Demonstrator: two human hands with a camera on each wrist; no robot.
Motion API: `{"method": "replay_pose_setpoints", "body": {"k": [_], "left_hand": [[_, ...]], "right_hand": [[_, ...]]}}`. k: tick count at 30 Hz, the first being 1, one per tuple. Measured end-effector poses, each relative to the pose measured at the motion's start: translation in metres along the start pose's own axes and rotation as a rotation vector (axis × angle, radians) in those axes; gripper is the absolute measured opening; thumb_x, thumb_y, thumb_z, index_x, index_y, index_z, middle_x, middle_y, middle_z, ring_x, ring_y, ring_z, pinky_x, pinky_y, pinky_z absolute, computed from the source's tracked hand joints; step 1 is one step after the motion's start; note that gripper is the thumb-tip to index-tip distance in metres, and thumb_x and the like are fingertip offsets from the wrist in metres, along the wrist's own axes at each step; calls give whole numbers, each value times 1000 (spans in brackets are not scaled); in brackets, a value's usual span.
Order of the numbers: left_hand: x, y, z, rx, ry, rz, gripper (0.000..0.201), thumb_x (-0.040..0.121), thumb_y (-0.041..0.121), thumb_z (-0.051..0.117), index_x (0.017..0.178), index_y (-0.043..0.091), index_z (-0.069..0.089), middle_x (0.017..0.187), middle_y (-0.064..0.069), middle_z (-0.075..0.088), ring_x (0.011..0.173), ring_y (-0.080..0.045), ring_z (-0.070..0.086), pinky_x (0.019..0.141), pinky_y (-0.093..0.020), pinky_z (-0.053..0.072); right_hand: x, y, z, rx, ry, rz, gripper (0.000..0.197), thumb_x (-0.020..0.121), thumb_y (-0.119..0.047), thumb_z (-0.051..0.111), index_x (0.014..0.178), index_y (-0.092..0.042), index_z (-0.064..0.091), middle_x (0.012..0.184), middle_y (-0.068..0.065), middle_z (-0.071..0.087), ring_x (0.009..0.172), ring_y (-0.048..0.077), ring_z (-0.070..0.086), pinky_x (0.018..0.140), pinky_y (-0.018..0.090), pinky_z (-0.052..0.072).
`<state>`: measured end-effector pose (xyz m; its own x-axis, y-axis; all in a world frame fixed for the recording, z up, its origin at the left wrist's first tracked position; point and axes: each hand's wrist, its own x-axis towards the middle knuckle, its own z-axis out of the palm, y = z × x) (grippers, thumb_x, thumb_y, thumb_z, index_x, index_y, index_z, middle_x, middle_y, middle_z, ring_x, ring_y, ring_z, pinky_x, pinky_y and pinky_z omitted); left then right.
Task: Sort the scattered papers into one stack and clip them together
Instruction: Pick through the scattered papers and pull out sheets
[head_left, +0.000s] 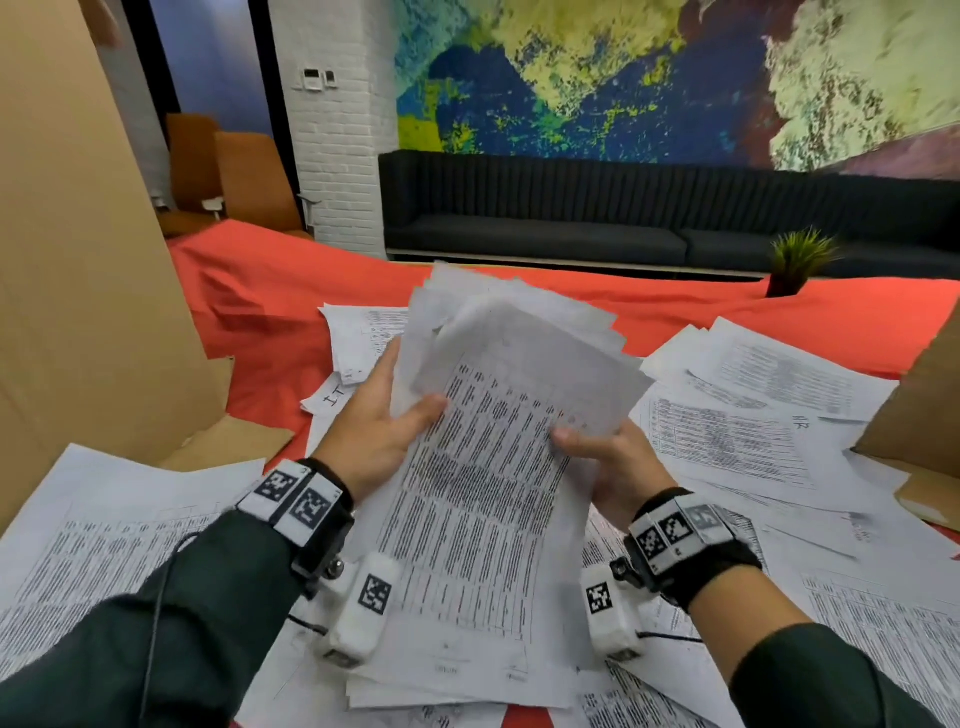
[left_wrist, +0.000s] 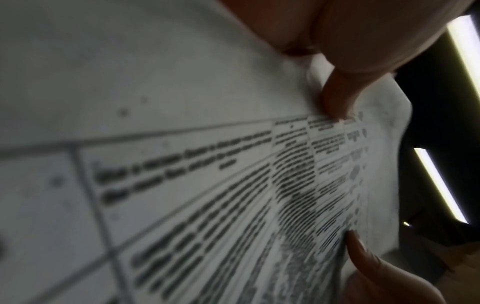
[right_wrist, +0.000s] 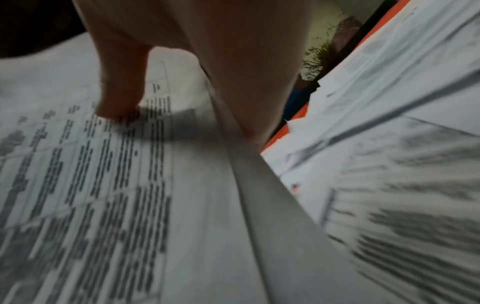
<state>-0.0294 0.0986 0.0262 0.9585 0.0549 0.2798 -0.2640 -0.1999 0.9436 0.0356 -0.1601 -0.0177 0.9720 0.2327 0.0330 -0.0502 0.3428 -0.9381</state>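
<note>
Stack (head_left: 483, 467): uneven; left hand (head_left: 374, 431) and right hand (head_left: 608, 457) pinch its sides. Square edges before adding the sheets (head_left: 737, 431) beside it.

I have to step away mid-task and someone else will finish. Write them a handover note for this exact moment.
Left hand: grips the left edge of the gathered stack, thumb on top.
Right hand: grips its right edge, thumb on top.
The stack is held tilted above the red tablecloth; its far edges are fanned and uneven.
Done: a good part of the sheets collected.
Left: loose papers lie all around; gather them, square the edges, clip. No clip is in view.
</note>
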Motion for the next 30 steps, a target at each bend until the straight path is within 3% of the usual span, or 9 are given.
{"method": "replay_pose_setpoints", "body": {"k": [3, 6, 10, 13, 18, 22, 25, 27, 30], "left_hand": [[7, 30, 3, 96, 174, 115, 16, 97, 38, 66, 107, 26, 69, 95, 12, 77, 89, -6, 72, 85, -40, 58], [12, 65, 7, 128, 256, 218, 8, 93, 29, 73, 96, 22, 73, 88, 10, 76, 79, -6, 74, 72, -28, 60], [16, 104, 4, 73, 323, 397, 35, 75, 26, 90, 104, 14, 75, 95, 10, 78, 89, -6, 76, 79, -23, 61], [20, 97, 1, -14, 339, 414, 32, 73, 23, 92, 98, 19, 74, 91, 18, 78, 91, -1, 75, 83, -20, 58], [15, 48, 9, -93, 397, 252, 33, 76, 42, 87, 95, 16, 77, 98, 1, 79, 90, -18, 76, 89, -44, 61], [15, 55, 13, 19, 487, 201, 111, 60, 94, 59, 86, -14, 63, 72, -11, 64, 64, -20, 59, 61, -41, 51], [18, 72, 6, 13, 483, 253, 79, 73, 72, 72, 79, -7, 69, 76, -11, 76, 66, -31, 72, 60, -48, 59], [22, 73, 1, -5, 506, 267, 35, 74, 50, 83, 77, 15, 77, 78, 2, 79, 74, -22, 77, 68, -49, 64], [22, 72, -4, -63, 482, 258, 17, 72, 42, 85, 74, 26, 78, 80, 6, 80, 79, -21, 77, 76, -52, 64]], "right_hand": [[6, -27, 12, 125, 152, -104, 83, 58, 17, 81, 134, 5, 50, 115, 26, 71, 95, 39, 74, 77, 43, 61], [6, -66, 33, 88, 183, -284, 49, 72, 13, 76, 119, 10, 64, 98, 20, 75, 81, 31, 74, 75, 40, 60], [-7, -118, 58, -35, 119, -531, 6, 85, -6, 78, 91, -5, 77, 92, 12, 78, 84, 28, 75, 79, 43, 61], [-11, -128, 58, -34, 44, -558, 20, 86, -20, 78, 100, -6, 77, 106, 18, 76, 103, 39, 72, 91, 54, 58], [-12, -73, 42, -326, 82, -489, 38, 75, -17, 81, 111, -11, 70, 105, 12, 77, 98, 32, 73, 89, 56, 59], [-7, -62, 44, -394, 149, -494, 11, 85, -11, 79, 93, -18, 75, 92, 4, 77, 85, 20, 73, 83, 46, 61], [-4, -66, 42, -394, 141, -514, 12, 82, -15, 82, 90, -21, 76, 91, 3, 79, 87, 22, 75, 84, 45, 61], [-4, -66, 39, -407, 150, -503, 12, 82, -12, 83, 86, -22, 77, 90, 3, 79, 88, 25, 76, 86, 50, 61], [-3, -63, 35, -431, 159, -467, 16, 83, -10, 82, 85, -24, 77, 91, 3, 80, 90, 25, 76, 88, 53, 60]]}}
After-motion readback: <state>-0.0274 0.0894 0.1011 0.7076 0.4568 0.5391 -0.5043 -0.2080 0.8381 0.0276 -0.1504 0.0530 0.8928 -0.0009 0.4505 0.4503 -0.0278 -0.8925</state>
